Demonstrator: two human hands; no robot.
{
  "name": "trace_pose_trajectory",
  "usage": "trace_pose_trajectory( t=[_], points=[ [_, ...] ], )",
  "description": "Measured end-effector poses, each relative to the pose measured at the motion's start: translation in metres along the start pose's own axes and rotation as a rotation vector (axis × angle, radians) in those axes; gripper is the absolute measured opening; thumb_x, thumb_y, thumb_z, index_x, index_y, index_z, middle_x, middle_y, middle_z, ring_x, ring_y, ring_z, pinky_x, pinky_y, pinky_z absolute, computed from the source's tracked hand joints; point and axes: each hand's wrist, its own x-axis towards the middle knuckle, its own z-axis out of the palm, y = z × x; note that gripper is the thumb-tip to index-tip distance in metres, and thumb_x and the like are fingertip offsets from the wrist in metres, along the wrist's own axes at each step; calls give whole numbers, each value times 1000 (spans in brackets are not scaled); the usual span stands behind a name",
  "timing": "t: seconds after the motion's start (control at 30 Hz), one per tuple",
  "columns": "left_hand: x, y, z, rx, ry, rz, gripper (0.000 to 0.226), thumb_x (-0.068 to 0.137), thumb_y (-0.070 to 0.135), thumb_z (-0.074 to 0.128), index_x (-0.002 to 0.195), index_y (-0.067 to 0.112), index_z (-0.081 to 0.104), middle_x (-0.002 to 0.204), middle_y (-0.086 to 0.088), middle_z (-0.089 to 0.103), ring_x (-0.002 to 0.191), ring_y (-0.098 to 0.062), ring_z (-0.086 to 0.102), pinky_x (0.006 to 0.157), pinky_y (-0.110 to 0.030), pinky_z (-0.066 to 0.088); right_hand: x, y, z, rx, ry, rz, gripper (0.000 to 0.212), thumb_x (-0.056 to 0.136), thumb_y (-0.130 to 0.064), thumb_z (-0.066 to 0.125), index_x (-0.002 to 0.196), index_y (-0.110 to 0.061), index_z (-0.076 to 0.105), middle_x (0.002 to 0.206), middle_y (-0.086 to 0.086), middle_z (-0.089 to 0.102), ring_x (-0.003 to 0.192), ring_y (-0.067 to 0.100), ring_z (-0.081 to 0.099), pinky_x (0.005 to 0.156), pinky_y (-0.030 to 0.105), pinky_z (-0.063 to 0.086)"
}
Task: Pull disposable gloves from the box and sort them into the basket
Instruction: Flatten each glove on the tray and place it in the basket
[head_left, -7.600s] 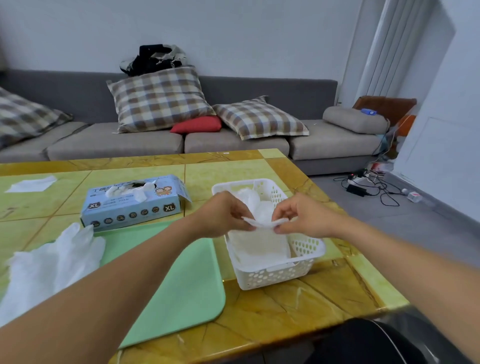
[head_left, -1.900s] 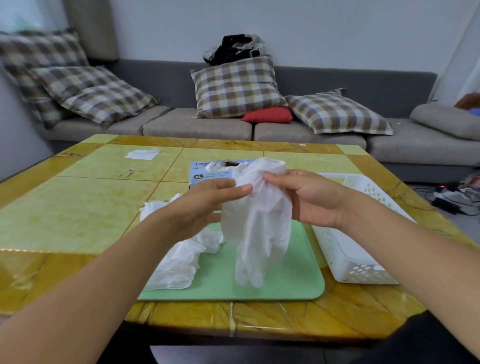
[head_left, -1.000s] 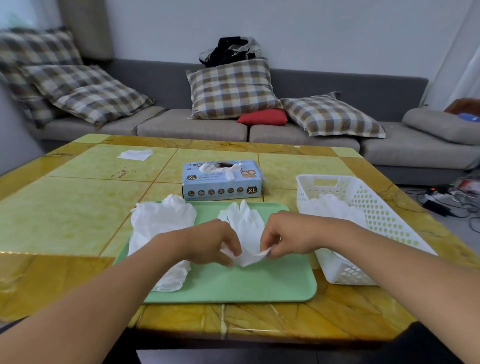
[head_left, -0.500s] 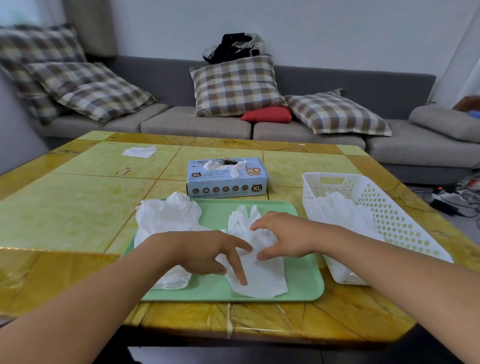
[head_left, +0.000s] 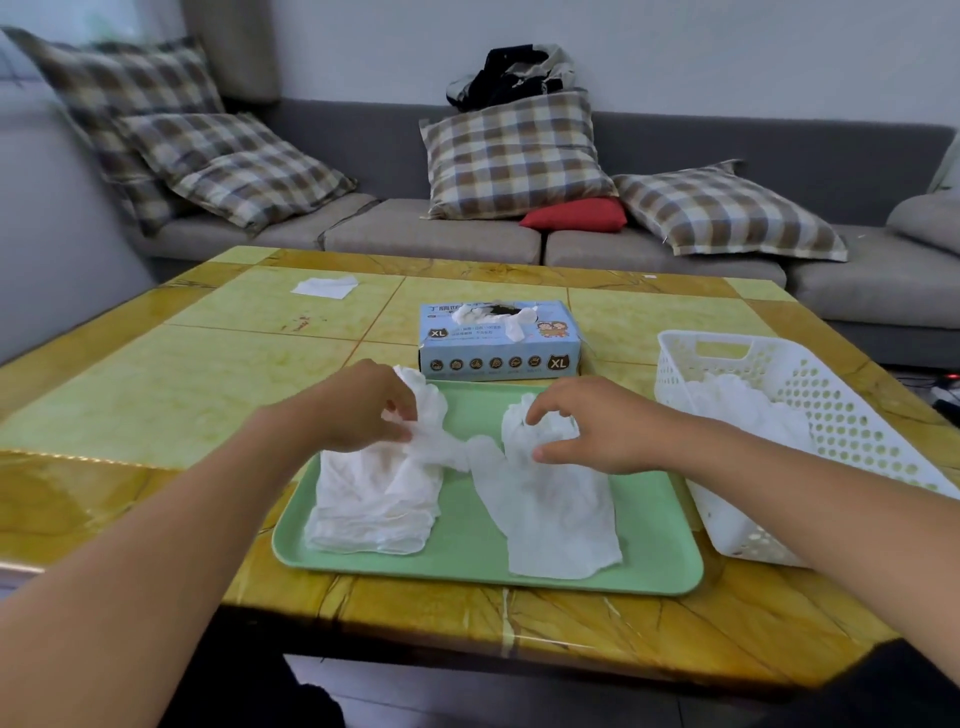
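Gloves lying centre frame on green tray (head_left: 649, 561): flat glove (head_left: 550, 509) under right hand (head_left: 587, 426), whose curled fingertips are pressing its finger end. Left hand (head_left: 358, 408) is pinching the crumpled glove pile (head_left: 379, 493) at frame left of the tray. Glove box (head_left: 498, 343) is sitting behind the tray, white basket (head_left: 810, 384) at right holding more gloves. Loose tissue (head_left: 324, 287) is lying at upper left of the table (head_left: 156, 384).

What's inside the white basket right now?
The white basket holds crumpled white gloves. Its perforated near wall hides the bottom, so their number is unclear.
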Motion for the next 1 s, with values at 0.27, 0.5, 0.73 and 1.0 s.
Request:
trace_pose_trajectory(
  t=[0.27, 0.5, 0.73, 1.0],
  points=[
    [-8, 30, -20, -1122, 273, -209, 18, 103, 23, 54, 102, 9, 66, 84, -9, 71, 68, -19, 60, 60, -29, 48, 6, -30, -2, 427, 106, 32, 47, 85, -42, 78, 126, -26, 63, 120, -9, 65, 105, 11, 66, 87, 33, 57],
    [2, 92, -15, -2057, -25, -254, 44, 107, 25, 37, 137, -2, 55, 132, -23, 63, 120, -34, 63, 97, -45, 53, -8, -45, -9, 1256, 48, 89, 43, 87, -13, 77, 128, -16, 64, 118, 3, 74, 111, 22, 70, 93, 41, 58],
    [20, 100, -16, -2180, 39, -228, 49, 103, 33, 50, 139, -2, 52, 127, -22, 66, 105, -31, 70, 84, -41, 61, -13, -30, -29, 1560, 305, 345, 30, 98, -7, 62, 127, -11, 56, 95, 11, 69, 60, 15, 69, 51, 25, 56],
    [11, 105, -15, -1858, -25, -581, 18, 98, -9, 52, 116, -9, 55, 106, -28, 69, 64, -27, 75, 51, -27, 60, -21, -10, -36, 1685, 333, 449, 17, 99, 0, 56, 110, -11, 64, 69, 8, 60, 42, 9, 57, 42, 19, 53]
  ],
)
